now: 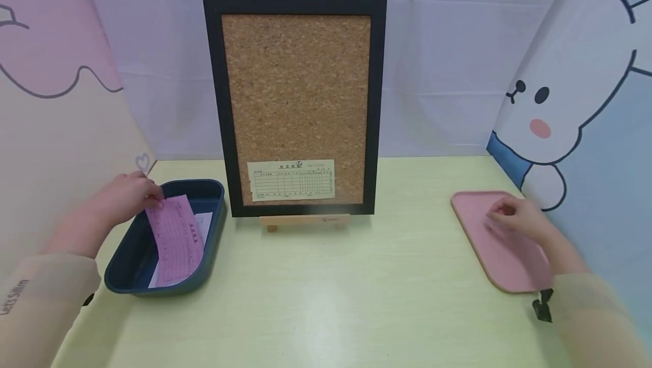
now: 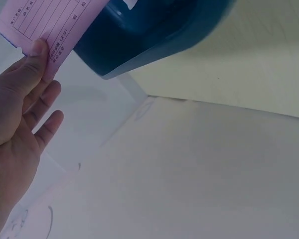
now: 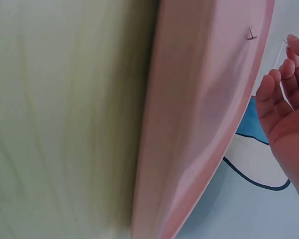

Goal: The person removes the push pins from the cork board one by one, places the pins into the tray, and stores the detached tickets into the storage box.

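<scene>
My left hand [image 1: 129, 195] pinches a pink printed receipt slip [image 1: 175, 238] by its end, thumb on top, over the dark blue bin [image 1: 113, 277]. A white paper [image 1: 205, 223] lies in the bin behind the slip. Over the pink tray [image 1: 474, 209], my right hand [image 1: 519, 221] pinches a thumbtack between thumb and forefinger; in the right wrist view the thin point of the thumbtack [image 3: 285, 42] sticks out, its head hidden by the fingers. Another thumbtack [image 3: 251, 36] lies in the tray, point up.
A black-framed cork board [image 1: 300, 85] stands upright on a small wooden stand [image 1: 305, 219] at the back middle. A pale receipt slip [image 1: 290, 181] is pinned low on it by a thumbtack [image 1: 299, 163]. Printed cloth walls [image 1: 611, 187] enclose the table [image 1: 316, 300].
</scene>
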A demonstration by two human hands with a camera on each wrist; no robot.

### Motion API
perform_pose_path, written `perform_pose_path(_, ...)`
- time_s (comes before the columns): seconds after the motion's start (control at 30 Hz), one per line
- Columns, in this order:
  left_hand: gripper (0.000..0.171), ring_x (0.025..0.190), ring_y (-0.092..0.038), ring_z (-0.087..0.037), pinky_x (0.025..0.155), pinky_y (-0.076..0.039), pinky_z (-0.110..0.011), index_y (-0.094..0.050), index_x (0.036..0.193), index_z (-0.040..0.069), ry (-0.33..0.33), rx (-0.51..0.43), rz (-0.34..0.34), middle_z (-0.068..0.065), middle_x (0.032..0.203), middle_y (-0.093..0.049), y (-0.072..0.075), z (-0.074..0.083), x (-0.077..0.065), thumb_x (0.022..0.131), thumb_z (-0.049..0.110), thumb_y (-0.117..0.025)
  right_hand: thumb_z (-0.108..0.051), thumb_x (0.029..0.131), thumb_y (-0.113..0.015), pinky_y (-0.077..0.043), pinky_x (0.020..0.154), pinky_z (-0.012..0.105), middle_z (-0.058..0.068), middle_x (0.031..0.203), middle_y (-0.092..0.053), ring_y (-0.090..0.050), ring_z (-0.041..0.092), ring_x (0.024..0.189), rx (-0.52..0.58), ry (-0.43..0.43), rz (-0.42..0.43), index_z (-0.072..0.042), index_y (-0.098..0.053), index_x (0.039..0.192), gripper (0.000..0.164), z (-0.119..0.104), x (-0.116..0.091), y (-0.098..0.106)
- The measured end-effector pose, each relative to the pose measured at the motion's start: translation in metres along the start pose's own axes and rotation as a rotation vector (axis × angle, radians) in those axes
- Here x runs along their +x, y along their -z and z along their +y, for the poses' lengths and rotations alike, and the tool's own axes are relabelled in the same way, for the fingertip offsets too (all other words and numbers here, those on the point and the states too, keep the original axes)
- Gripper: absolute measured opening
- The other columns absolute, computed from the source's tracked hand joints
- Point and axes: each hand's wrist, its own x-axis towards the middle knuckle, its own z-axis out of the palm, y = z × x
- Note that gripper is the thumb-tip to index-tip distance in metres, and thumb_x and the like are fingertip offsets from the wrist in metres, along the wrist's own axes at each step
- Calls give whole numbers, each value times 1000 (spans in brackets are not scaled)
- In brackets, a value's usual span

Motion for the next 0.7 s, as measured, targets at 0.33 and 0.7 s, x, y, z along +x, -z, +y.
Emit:
perform_pose_path(0.33, 8, 77, -55, -23, 71, -51, -44, -74, 85, 8, -72, 27, -21, -4, 80, -64, -25, 4, 4, 77, 3, -74, -19, 88, -67, -43, 55, 23, 3, 75, -56, -48, 9, 63, 14, 42, -43, 1, -63, 94, 21, 11, 12, -14)
perform_pose_path(0.7, 7, 71, -50, -18, 66, -49, -39, -74, 80, 11, -98, 42, -40, 2, 73, -63, -31, 6, 15, 75, 8, -77, -18, 87, -67, -40, 55, 23, 2, 76, -56, -45, 8, 64, -33, 79, -25, 1, -65, 93, 20, 20, 15, -21)
